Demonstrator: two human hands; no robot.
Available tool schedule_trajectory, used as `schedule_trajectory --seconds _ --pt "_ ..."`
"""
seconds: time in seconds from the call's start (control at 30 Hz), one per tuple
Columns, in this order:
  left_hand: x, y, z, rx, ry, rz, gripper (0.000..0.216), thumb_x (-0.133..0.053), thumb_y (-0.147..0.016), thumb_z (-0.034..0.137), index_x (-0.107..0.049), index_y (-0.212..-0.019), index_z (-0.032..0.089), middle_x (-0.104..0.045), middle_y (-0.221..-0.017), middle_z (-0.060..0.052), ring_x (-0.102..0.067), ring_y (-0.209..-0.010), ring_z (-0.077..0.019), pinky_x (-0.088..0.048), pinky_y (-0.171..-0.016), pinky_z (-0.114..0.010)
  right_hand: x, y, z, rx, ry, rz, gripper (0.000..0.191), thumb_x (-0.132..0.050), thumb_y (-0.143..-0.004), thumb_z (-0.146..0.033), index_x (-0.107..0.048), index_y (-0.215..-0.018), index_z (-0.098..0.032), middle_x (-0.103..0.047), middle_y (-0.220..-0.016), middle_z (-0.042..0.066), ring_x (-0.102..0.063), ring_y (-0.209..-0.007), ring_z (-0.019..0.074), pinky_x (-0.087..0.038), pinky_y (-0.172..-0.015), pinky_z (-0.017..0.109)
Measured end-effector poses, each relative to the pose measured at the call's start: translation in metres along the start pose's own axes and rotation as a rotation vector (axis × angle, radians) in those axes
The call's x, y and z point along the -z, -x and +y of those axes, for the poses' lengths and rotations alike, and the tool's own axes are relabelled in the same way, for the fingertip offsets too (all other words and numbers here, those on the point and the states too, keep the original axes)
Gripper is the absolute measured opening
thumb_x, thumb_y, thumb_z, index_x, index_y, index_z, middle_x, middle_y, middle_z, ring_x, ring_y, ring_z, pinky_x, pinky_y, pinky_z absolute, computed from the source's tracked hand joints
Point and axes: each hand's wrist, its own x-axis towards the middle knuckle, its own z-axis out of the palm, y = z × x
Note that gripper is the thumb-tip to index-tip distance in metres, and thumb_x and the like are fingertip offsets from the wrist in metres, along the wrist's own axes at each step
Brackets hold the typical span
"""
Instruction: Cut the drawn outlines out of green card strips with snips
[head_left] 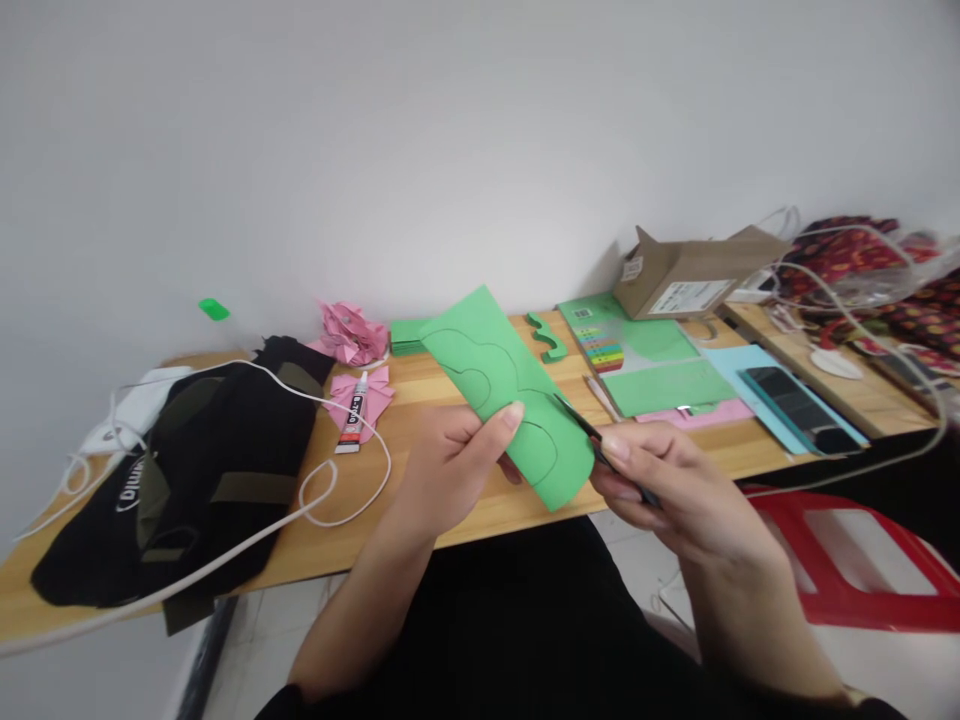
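A strip of green paper (499, 365) with curved outlines drawn on it is pinched between the thumb and fingers of my left hand (465, 460). My right hand (660, 480) grips a dark pair of scissors (581, 418), whose blades lie at the right edge of the paper. Both hands are above the front part of the wooden table. Behind the paper stand a stack of green paper (407, 337) and a wavy cut green piece (546, 338). The scissors' handles are mostly hidden by my right fingers.
To the left lie a black bag (217, 470), a white cable (337, 405), a glue tube (352, 412) and folded pink paper (352, 333). On the right are a cardboard box (690, 268), green sheets (667, 388), a phone (795, 405) and a red stool (862, 560).
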Motion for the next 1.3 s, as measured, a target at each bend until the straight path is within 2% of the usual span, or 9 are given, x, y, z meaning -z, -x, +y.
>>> schedule_trajectory --seconds 0.43,0.83,1.1,1.3 --pt "-0.001 -0.013 0.002 0.026 -0.012 0.01 0.04 -0.058 -0.091 0.026 -0.065 -0.052 0.018 -0.066 -0.048 0.001 -0.062 -0.045 -0.0104 -0.049 -0.046 -0.02 0.006 -0.01 -0.004 -0.01 -0.003 0.014 0.047 -0.067 -0.088 -0.045 -0.046 -0.056 -0.017 -0.032 -0.051 -0.008 -0.016 -0.037 0.0009 -0.006 -0.032 0.017" --pt "0.005 -0.05 -0.008 0.04 -0.041 0.026 0.044 -0.057 -0.092 0.027 -0.062 -0.049 0.018 -0.064 -0.046 0.001 -0.061 -0.043 -0.0105 -0.049 -0.044 -0.02 0.025 -0.049 -0.017 -0.077 -0.036 -0.017 0.046 -0.066 -0.089 -0.044 -0.049 -0.056 -0.016 -0.032 -0.049 -0.008 -0.017 -0.037 0.0016 -0.007 -0.032 0.017" --pt "0.008 -0.065 -0.024 0.183 -0.014 0.004 0.043 -0.056 -0.093 0.027 -0.066 -0.052 0.019 -0.066 -0.048 0.002 -0.062 -0.045 -0.0102 -0.05 -0.045 -0.019 0.04 -0.065 -0.009 -0.107 -0.036 0.001 0.046 -0.064 -0.091 -0.043 -0.048 -0.057 -0.017 -0.033 -0.046 -0.008 -0.019 -0.036 0.0025 -0.008 -0.032 0.018" --pt "0.008 -0.071 -0.027 0.269 -0.008 -0.018 0.043 -0.056 -0.091 0.027 -0.066 -0.05 0.019 -0.066 -0.047 0.0 -0.062 -0.044 -0.0122 -0.052 -0.044 -0.022 0.047 -0.071 -0.009 -0.177 -0.098 -0.016 0.043 -0.067 -0.089 -0.042 -0.05 -0.059 -0.017 -0.033 -0.049 -0.009 -0.015 -0.035 0.001 -0.007 -0.031 0.017"
